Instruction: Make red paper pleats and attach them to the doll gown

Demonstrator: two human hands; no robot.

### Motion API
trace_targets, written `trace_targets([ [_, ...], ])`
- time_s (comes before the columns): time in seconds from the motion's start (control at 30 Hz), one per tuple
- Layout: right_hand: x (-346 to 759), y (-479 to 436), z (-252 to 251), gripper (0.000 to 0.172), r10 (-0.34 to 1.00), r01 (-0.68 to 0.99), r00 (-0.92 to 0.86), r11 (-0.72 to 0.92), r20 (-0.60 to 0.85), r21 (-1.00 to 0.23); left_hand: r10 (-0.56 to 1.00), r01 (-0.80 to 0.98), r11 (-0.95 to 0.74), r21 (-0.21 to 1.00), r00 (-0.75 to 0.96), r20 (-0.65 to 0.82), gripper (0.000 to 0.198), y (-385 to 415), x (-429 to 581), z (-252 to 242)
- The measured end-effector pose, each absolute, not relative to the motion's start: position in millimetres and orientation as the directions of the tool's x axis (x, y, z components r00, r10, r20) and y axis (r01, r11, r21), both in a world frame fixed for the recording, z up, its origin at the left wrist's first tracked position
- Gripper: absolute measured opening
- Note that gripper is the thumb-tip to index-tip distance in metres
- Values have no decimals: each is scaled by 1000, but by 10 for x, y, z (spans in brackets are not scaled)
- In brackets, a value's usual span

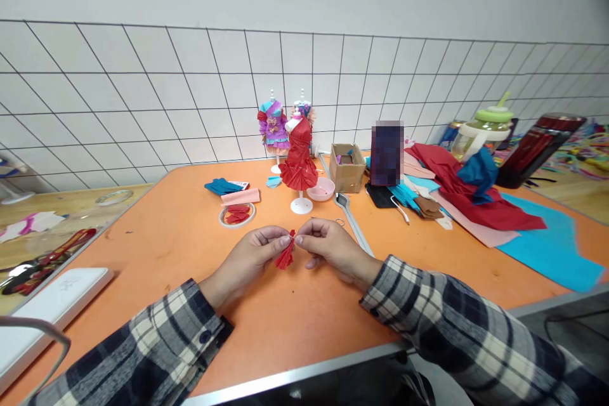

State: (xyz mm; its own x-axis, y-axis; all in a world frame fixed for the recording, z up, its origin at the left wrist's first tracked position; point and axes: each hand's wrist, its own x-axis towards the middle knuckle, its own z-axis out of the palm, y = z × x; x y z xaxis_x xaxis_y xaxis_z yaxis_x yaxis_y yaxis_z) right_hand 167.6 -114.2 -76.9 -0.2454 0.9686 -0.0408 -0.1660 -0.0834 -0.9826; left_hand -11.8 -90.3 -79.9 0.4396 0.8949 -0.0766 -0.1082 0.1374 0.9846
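Note:
Over the front middle of the orange table, my left hand (252, 257) pinches a small gathered piece of red crepe paper (284, 259). The piece is bunched narrow at its top and fans out downward in pleats. Thumb and forefinger of my right hand (333, 248) are closed at the bunched top, from the other side. Any thread or wire between the fingertips is too small to make out. Behind the hands stands a small white dress form wearing a red ruffled dress (299, 155). A roll of tape (222, 221) lies to the left with red paper pieces inside its ring.
Two more dressed forms (272, 124) stand behind. A pink bowl (328, 190), a cardboard box (349, 179) and a propped phone (386, 155) are at the back. Crepe sheets (480, 193), a cup (483, 133) and a dark red thermos (537, 149) crowd the right. Scissors (352, 222) lie near my right hand.

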Motion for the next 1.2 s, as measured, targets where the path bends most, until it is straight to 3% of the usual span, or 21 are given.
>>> trace_targets([
  [0.2,1721,-1136,-760,29,947,-125,-319,-76,-33,-989,842,-100,254,962,513,-169,38,-918,-160,-768],
  [0.33,1753,-1111,-767,36,914,-76,-395,72,97,-994,733,-77,340,937,646,-213,34,-923,-205,-759],
  [0.47,1744,-1113,-773,30,904,3,-370,230,212,-973,675,-94,434,896,693,-254,27,-916,-243,-753],
  [0.67,1740,-1124,-777,20,899,97,-327,340,293,-935,586,-140,588,797,752,-300,25,-898,-271,-735],
  [1.0,1743,-1102,-777,12,869,170,-328,440,371,-882,544,-134,636,760,777,-318,24,-900,-247,-735],
  [1.2,1704,-1102,-820,18,913,115,-233,367,334,-923,585,-176,641,748,743,-326,29,-933,-222,-758],
])
